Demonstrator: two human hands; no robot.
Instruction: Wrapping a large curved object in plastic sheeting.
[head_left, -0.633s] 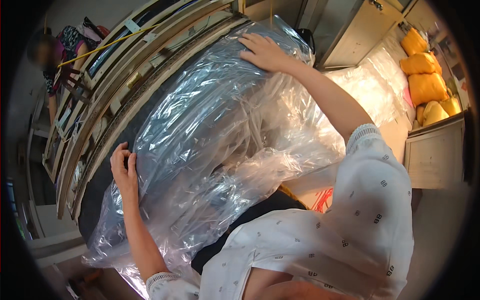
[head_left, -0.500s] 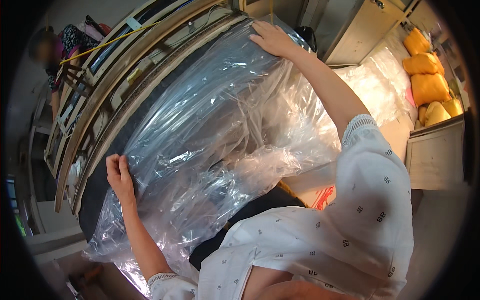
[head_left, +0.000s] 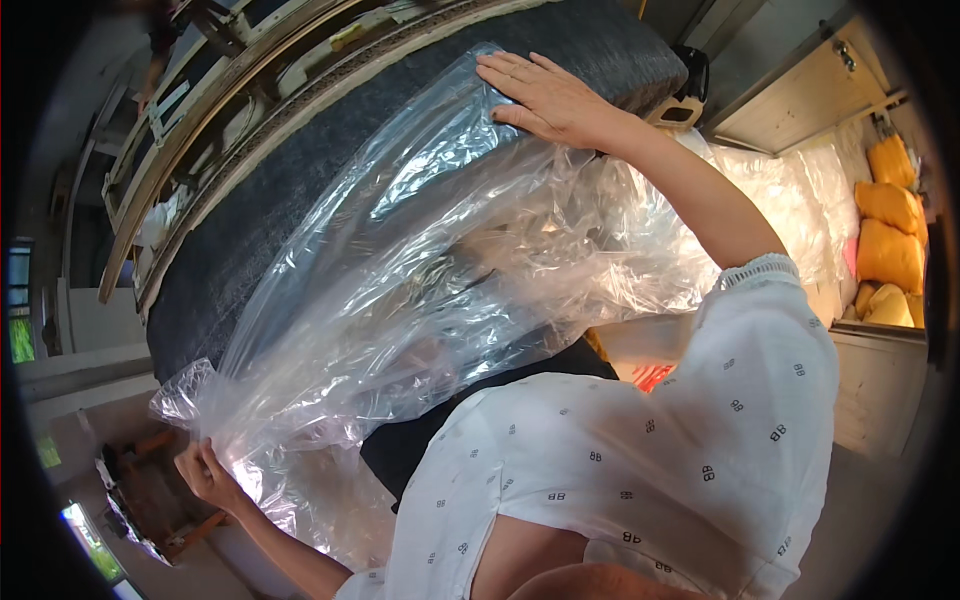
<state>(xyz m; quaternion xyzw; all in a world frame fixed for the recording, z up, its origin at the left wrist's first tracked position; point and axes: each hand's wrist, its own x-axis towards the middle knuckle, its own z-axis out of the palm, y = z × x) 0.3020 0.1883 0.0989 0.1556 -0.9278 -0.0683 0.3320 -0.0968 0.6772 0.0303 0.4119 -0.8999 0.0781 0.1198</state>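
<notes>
I see the clear plastic film (head_left: 400, 270) lying creased across the dark worktop (head_left: 235, 240), its near part bunched against the white shirt (head_left: 600, 470) and black cloth (head_left: 490, 400). The right forearm (head_left: 690, 190) crosses above it, hiding a strip from me. Beyond the worktop's far edge runs a wooden rail (head_left: 230, 98); to the right stands a pale door panel (head_left: 800, 90), near yellow bundles (head_left: 890, 250) stacked on a cabinet (head_left: 880, 380), their contents hidden. My left hand (head_left: 210, 478) has its grip pinched on the film's gathered left end; my right hand (head_left: 555, 95) presses flat on the far edge, fingers extended, thumb apart.
</notes>
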